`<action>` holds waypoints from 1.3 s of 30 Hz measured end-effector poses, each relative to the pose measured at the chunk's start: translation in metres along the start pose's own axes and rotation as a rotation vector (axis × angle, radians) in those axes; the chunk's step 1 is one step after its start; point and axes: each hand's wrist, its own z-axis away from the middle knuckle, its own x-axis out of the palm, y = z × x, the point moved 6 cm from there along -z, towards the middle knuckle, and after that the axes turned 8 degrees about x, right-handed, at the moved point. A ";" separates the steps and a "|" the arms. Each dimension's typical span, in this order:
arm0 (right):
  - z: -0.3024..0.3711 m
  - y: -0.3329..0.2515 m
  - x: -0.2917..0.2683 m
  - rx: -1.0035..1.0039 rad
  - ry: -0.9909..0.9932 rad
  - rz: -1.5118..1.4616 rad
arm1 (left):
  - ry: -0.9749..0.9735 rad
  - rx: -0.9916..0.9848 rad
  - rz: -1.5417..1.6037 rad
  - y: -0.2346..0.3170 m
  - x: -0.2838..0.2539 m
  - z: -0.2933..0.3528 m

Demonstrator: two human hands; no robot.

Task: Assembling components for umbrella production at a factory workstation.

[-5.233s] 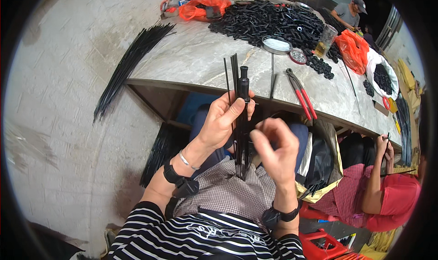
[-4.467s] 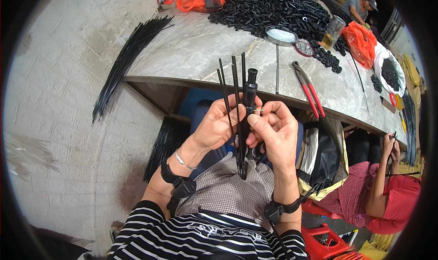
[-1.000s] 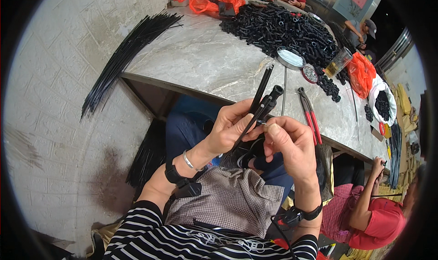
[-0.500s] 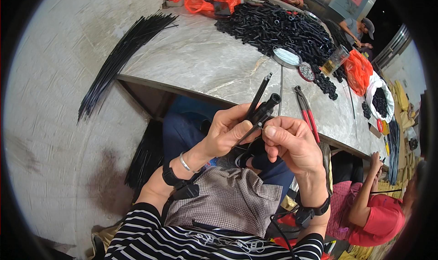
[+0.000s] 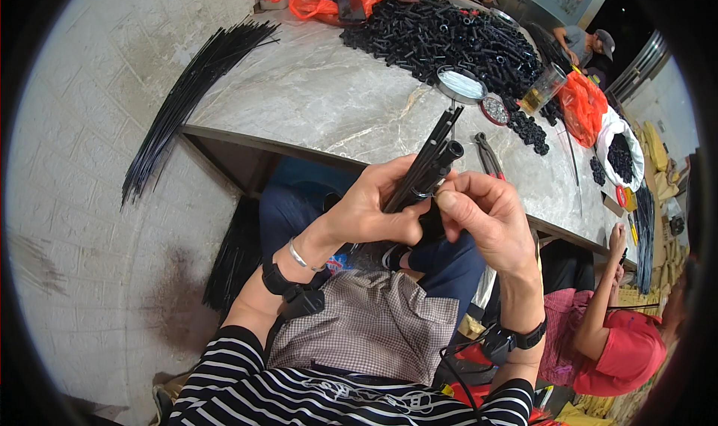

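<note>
My left hand (image 5: 378,201) is closed around a bunch of thin black rods (image 5: 429,151) and a thicker black tube (image 5: 451,154) with an open round end. The rods lie along the tube, tilted up and away from me. Thumb and forefinger of my right hand (image 5: 482,210) are pinched together against the tube's right side. A small shiny bit shows by those fingertips, too small to name. Just beyond my right hand, pliers (image 5: 488,155) with red handles lie on the stone-topped table (image 5: 314,104), partly covered by the hand.
A large heap of black tubular parts (image 5: 449,41) covers the far table. Near it are a round tin (image 5: 460,86), a red-rimmed dish of small pieces (image 5: 494,110), a glass (image 5: 542,89) and orange bags (image 5: 582,108). Long black rods (image 5: 198,89) overhang the left edge. A co-worker (image 5: 617,347) sits at right.
The rods and tube have been drawn closer together in my left hand, and the rod that slanted apart now lies along the tube. My right fingertips have moved up slightly, against the tube.
</note>
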 end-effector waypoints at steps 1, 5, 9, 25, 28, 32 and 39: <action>0.001 -0.001 -0.004 -0.007 0.042 0.049 | 0.033 0.007 0.009 -0.001 -0.002 0.000; -0.006 0.027 -0.079 -0.184 0.606 0.962 | -0.029 0.024 0.040 -0.014 -0.010 0.003; -0.005 0.086 -0.127 -0.127 0.862 1.413 | -0.007 0.022 0.037 -0.028 -0.014 0.000; 0.042 0.069 -0.057 0.187 0.028 -0.014 | 0.266 -0.084 -0.048 -0.054 -0.034 -0.003; 0.053 0.074 -0.029 0.250 -0.188 -0.156 | 0.252 -0.074 -0.064 -0.057 -0.028 -0.004; 0.056 0.084 -0.031 0.266 -0.233 -0.246 | 0.212 -0.081 -0.010 -0.061 -0.020 -0.003; 0.057 0.079 -0.028 0.266 -0.289 -0.243 | 0.191 -0.079 -0.016 -0.059 -0.019 0.002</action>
